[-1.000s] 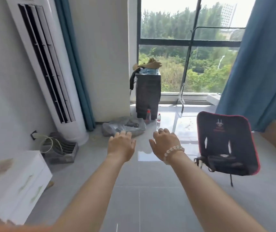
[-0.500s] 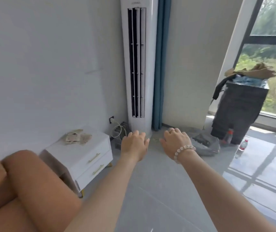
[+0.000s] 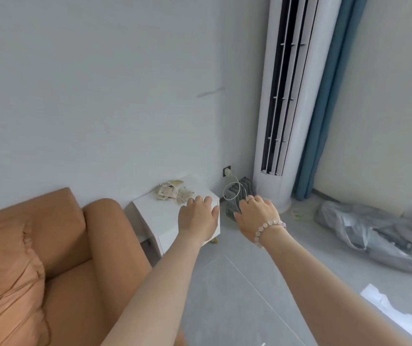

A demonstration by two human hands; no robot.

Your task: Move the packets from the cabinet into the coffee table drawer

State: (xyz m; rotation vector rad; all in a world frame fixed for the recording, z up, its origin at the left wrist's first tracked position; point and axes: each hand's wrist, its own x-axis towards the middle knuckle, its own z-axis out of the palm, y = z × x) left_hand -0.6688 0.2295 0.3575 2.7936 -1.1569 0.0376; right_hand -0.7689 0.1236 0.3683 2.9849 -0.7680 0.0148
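- Wall [image 3: 100,83]: plain white, a faint grey streak is seen at mid height.
- Floor [image 3: 237,295]: grey tiles, glare is seen at the lower right.
- Sofa [image 3: 50,245]: orange-brown, set against the wall at the left; its arm is just beside the cabinet.
- AC tower [image 3: 297,96]: white, upright, placed in the corner, with dark vertical slots down the front.
- Curtain [image 3: 324,121]: blue, hung just right of the AC tower, down to the floor.
- Bag [image 3: 364,236]: grey plastic, crumpled, laid on the floor at the right, well apart from the cabinet.
- Cabinet [image 3: 155,216]: white, low, set against the wall between the sofa and the grille box. Part of its front is hidden by the left forearm.
- Left hand [image 3: 197,218]: held out palm down over the cabinet's right front corner. Fingers [image 3: 207,201] are loosely spread, nothing is gripped. Contact with the cabinet top cannot be told.
- Right hand [image 3: 257,216]: held out palm down, seen in front of the grille box, beside the left hand but apart from it. Fingers are relaxed, nothing is held.
- Grille box [image 3: 232,203]: grey, slatted, on the floor between the cabinet and the AC tower, partly hidden by the right hand.
- Packets [image 3: 172,193]: a loose pale pile, left on the cabinet top toward the back, just beyond the left fingertips, not touched by either hand.
- Cable [image 3: 230,191]: white, looped over the grille box, run up to the socket [image 3: 227,171] low on the wall.
- Bracelet [image 3: 267,228]: pale beads, worn on the right wrist.
- Ring [image 3: 250,199]: worn on a right finger.
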